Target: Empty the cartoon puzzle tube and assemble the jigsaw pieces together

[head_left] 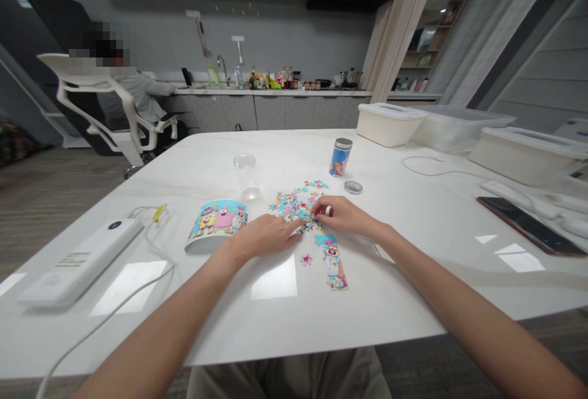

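Observation:
A pile of loose jigsaw puzzle pieces [290,204] lies mid-table, in pink, blue and yellow. My left hand [269,233] reaches into its near left side, fingers stretched out over the pieces. From the right, my right hand [339,212] is at the pile with thumb and fingers curled together; whatever may be between the tips is hidden. Just below my hands lies a joined strip of puzzle [335,263] showing a cartoon figure. One pink piece [306,259] sits alone to its left. A curved cartoon picture sheet [218,221] stands left of my left hand.
Behind the pile are a clear plastic cup [247,175], a blue cartoon tin [340,158] and a round lid [353,187]. A white power bank-like box [82,261] with a cable lies left. Storage boxes [390,124] and a phone [528,224] are right. A seated person [133,95] is behind.

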The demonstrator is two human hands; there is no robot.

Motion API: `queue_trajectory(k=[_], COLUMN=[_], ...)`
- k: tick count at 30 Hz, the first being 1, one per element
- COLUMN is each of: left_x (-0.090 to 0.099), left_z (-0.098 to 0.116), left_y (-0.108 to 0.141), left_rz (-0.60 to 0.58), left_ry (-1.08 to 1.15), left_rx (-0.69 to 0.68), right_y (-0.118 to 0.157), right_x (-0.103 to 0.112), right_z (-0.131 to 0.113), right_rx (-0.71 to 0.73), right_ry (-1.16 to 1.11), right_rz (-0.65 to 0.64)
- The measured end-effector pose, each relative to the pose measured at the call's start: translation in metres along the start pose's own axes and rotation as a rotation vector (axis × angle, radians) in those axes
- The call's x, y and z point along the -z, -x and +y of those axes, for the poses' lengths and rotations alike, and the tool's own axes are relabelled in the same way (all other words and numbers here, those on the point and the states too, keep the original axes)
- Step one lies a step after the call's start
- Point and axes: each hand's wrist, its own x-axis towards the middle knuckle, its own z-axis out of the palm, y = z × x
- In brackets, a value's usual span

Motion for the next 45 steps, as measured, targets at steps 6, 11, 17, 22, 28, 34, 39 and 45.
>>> queue_trajectory(k=[6,11,17,22,28,34,39,45], left_x=[0.001,0.005,0.007,0.002,-0.002,-0.006,-0.005,0.001], left_z=[0.001,0.003,0.003,0.003,0.0,0.0,0.004,0.005], left_y=[0.0,0.001,0.001,-0.001,-0.002,-0.011,-0.018,-0.014], left_rz=[-0.01,-0.034,-0.051,-0.032,0.019,0.198,0.311,0.253], left_ry=[0.032,-0.013,-0.016,-0.011,0.095,0.625,1.125,1.453], left_rx=[0.002,0.059,0.082,0.086,0.061,0.289,0.461,0.505], right_y=[0.004,0.005,0.005,0.005,0.005,0.005,0.004,0.004], right_x=[-0.003,-0.006,-0.012,-0.012,-0.01,-0.012,-0.01,-0.007], right_z=[-0.007,-0.011,-0.01,-0.012,-0.015,-0.015,-0.021,-0.019], right_rx=[0.051,0.061,0.085,0.105,0.128,0.198,0.202,0.213], right_ry=[0.131,0.154,0.146,0.137,0.166,0.138,0.136,0.131], right_rz=[-0.09,-0.093,-0.091,-0.093,-0.095,-0.066,-0.004,0.021])
